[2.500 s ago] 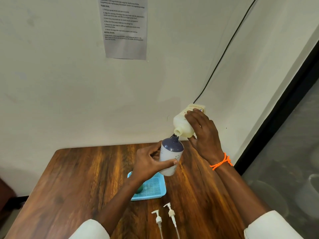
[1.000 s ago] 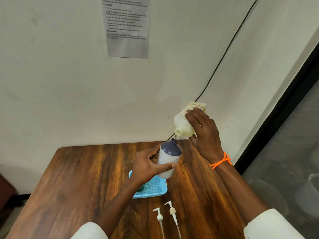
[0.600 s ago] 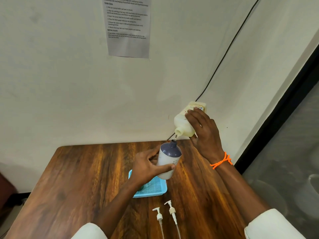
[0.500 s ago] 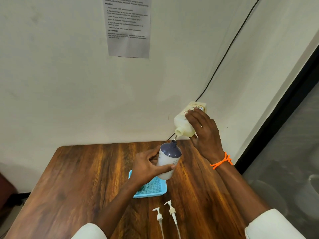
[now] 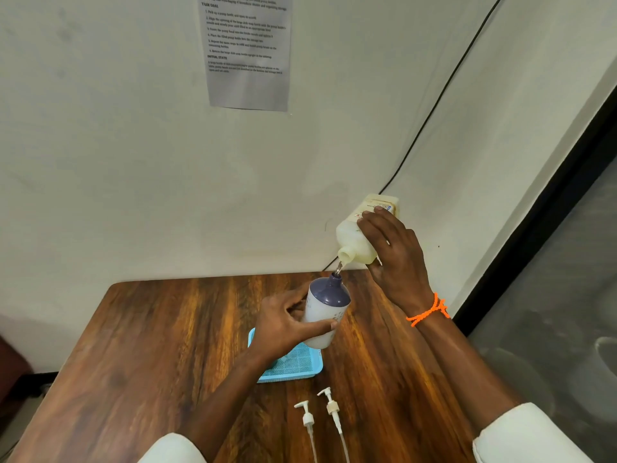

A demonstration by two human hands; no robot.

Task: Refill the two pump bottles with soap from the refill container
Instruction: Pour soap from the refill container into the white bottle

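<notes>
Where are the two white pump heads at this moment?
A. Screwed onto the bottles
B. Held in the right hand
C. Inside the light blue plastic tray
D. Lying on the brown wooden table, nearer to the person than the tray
D: the two white pump heads lie side by side on the brown wooden table, in front of the light blue plastic tray.

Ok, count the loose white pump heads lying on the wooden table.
2. One white pump head lies near the table's front edge, the other white pump head just right of it, both in front of the blue tray. None seems hidden.
</notes>
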